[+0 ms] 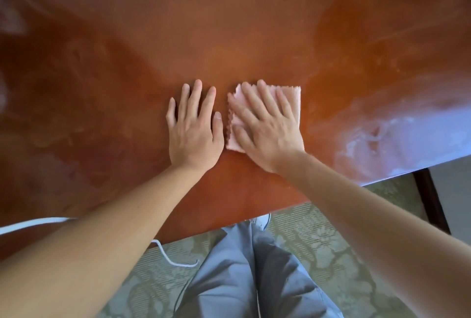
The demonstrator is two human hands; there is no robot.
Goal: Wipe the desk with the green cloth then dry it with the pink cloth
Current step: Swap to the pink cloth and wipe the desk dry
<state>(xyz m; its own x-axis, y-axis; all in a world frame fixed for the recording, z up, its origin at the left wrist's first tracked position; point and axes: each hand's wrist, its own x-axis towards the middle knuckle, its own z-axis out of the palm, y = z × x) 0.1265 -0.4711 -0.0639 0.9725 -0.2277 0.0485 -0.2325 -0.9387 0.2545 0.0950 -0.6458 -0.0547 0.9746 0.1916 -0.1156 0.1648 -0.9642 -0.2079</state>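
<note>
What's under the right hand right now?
The folded pink cloth, pressed flat on the reddish-brown wooden desk by the right hand. The cloth's middle is covered; anything beneath it is hidden.

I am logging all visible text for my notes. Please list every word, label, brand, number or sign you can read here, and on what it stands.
There are none: no readable text shows on the desk, the pink cloth, the trousers or the patterned floor.
</note>
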